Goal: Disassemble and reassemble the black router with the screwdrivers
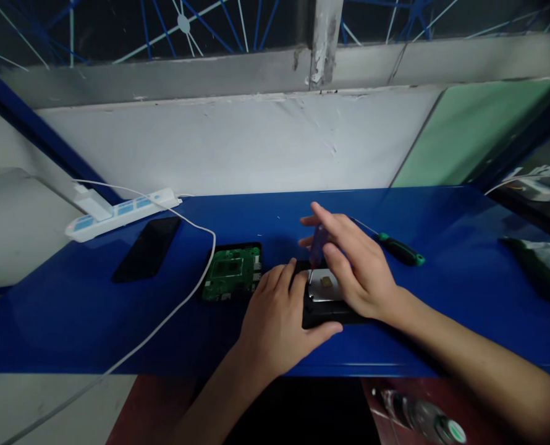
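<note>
Evidently holding a screwdriver [320, 241] nearly upright, tip down at the left side of the metal plate [321, 293].
Loosely pinching its handle with right hand [361, 266]; resting left hand [277, 315], unclenched, across one end of the black case [337, 314], lengthwise along the bench [94, 327].

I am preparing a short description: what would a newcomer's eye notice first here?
The right hand holds a screwdriver over a black case near the middle of the blue table, and the left hand rests on the case. Left of them lies a bright green circuit board.
</note>
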`<state>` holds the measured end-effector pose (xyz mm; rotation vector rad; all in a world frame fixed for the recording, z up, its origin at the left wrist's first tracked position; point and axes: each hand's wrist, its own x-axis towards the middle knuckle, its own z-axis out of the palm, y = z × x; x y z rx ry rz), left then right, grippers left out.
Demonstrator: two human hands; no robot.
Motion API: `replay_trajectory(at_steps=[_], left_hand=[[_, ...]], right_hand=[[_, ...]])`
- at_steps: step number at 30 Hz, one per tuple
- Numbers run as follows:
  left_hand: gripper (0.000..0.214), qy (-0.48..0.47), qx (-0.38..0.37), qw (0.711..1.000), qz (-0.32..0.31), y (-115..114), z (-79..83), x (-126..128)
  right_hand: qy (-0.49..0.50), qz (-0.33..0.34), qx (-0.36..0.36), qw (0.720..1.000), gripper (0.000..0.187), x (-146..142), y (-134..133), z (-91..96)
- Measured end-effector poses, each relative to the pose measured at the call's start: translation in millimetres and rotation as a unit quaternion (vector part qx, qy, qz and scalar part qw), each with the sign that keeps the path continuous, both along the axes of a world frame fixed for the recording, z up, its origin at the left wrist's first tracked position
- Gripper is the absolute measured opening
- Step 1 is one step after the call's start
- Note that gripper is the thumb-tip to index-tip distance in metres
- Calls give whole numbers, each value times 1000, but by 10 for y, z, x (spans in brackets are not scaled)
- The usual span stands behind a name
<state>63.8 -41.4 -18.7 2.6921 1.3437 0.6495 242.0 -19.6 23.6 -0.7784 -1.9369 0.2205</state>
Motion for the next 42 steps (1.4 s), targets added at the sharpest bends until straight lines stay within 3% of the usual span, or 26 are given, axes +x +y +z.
replay_trajectory(at_steps=[6,14,19,23,32,42], left_hand=[[75,-7,9,1000,-6,-9,11,7],[78,-7,-4,1000,-2,2,5,10],[75,-10,2,1000,0,-4,14,9],[75,-5,4,1000,-2,-4,22,10],[79,-2,-8,1000,0,-11,34,22],[73,-14,6,1000,-8,2,18,6]], right_hand=[[10,-22,7,1000,57,-35,22,5],[12,-48,54,997,31,-11,43,32],[10,-28,4,1000,42,-10,17,32],[9,-58,24,998,41,-14,38,23],[18,-55,44,997,32,-56,32,44],[-12,-138,49,989,33,-126,-24,13]])
